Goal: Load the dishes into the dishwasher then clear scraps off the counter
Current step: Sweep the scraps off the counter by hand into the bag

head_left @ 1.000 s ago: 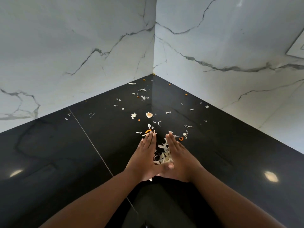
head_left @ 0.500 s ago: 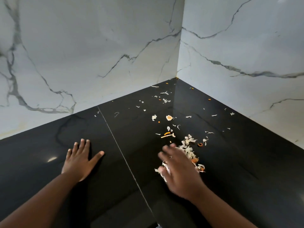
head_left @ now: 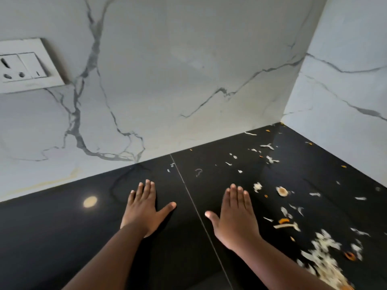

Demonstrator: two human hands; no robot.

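White marble walls with grey veins fill the upper two thirds of the frame and meet in a corner at the upper right. Below them, a glossy black counter spreads across the whole lower third, split by a thin seam running from the wall down toward the bottom centre; a round glare spot sits on its left part.

Both forearms enter from the bottom edge, cut off before the elbows. At centre frame the left hand lies palm down with fingers straight and together and the thumb spread, grasping nothing; whether the palm presses fully on the counter cannot be told. Just across the seam, the right hand is likewise flat and released, fingers extended, thumb pointing left.

At the upper left edge a white socket plate is cut off by the frame, its left part hidden.

Scraps lie on the right half of the counter, right of the right hand and apart from it. A pale shredded heap at the lower right is blurred and runs off the bottom edge, so its pieces are hard to make out. Smaller white flakes and orange bits scatter up toward the corner, and a round pale-and-orange piece lies among them.
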